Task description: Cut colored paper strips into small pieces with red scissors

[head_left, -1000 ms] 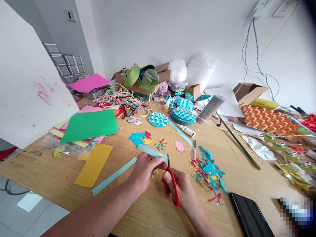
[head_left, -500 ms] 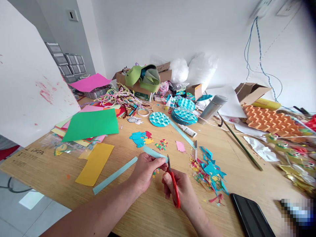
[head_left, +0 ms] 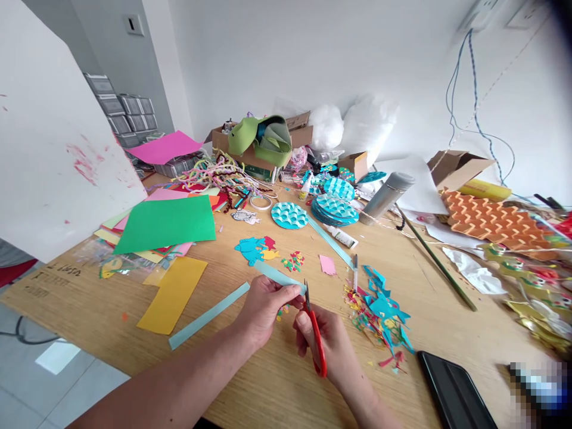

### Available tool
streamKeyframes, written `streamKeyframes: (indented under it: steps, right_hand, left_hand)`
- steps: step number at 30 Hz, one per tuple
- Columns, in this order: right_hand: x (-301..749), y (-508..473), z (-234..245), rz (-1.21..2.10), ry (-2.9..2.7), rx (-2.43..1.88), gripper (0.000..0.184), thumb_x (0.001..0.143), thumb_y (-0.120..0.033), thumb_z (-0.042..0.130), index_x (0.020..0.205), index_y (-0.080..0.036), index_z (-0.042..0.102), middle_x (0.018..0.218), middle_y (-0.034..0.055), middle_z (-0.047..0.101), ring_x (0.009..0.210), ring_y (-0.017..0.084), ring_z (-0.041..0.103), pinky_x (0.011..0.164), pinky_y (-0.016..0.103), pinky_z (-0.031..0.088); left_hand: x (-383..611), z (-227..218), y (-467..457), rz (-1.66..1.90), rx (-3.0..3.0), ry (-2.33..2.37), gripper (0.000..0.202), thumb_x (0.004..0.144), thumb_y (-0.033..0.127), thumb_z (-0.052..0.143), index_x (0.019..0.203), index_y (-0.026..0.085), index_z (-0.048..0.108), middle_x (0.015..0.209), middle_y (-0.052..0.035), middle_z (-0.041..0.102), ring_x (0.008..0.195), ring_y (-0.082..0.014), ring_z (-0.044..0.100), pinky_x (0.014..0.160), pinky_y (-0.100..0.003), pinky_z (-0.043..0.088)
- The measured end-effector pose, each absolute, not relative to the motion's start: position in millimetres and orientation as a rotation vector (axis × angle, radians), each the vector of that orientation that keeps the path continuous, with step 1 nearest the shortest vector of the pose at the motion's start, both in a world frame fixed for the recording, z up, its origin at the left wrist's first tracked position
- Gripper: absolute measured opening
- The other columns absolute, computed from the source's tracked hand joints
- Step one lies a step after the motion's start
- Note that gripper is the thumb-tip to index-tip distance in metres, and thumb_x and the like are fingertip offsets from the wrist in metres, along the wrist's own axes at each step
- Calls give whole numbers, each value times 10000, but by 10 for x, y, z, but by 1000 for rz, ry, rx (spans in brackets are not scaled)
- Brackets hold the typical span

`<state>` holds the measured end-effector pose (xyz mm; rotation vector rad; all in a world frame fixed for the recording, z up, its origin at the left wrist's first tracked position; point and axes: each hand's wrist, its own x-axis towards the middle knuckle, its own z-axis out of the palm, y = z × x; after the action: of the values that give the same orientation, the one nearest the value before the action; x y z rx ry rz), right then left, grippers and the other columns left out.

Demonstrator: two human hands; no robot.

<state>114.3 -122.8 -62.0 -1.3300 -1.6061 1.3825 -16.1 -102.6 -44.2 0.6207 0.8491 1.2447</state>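
Note:
My left hand point(head_left: 261, 310) pinches a short light-blue paper strip point(head_left: 277, 275) just above the wooden table point(head_left: 277, 381). My right hand point(head_left: 333, 345) is closed round red-handled scissors point(head_left: 315, 336), whose blades meet the strip's right end. A longer light-blue strip point(head_left: 208, 316) lies flat to the left of my left hand. Right of my right hand sits a heap of coloured paper scraps point(head_left: 379, 313). Beyond the hands lie a blue paper fish cutout point(head_left: 252, 249) and a small pink paper piece point(head_left: 327, 264).
Green paper point(head_left: 167, 223) tops a stack at the left, with a yellow sheet point(head_left: 174, 295) nearer. Blue patterned discs point(head_left: 333, 208), a grey bottle point(head_left: 384, 196), cardboard boxes and orange folded card point(head_left: 491, 220) crowd the back. A black tablet point(head_left: 451, 393) lies near right. A white board point(head_left: 49, 155) stands left.
Both hands hold almost still with the strip and scissors. The view has shifted slightly.

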Motion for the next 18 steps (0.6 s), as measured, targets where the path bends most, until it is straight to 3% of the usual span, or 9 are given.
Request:
streamKeyframes:
  steps: [18]
  right_hand:
    - [1144, -1234, -586, 1386, -1585, -1410, 590, 713, -759, 491, 606, -179, 468, 445, -10, 513, 349, 102, 488, 358, 197, 327]
  left_hand:
    - [-164, -481, -1022, 1237, 625, 859, 166, 602, 279, 753, 642, 143, 666, 607, -21, 641, 598, -137, 592, 602, -251, 435]
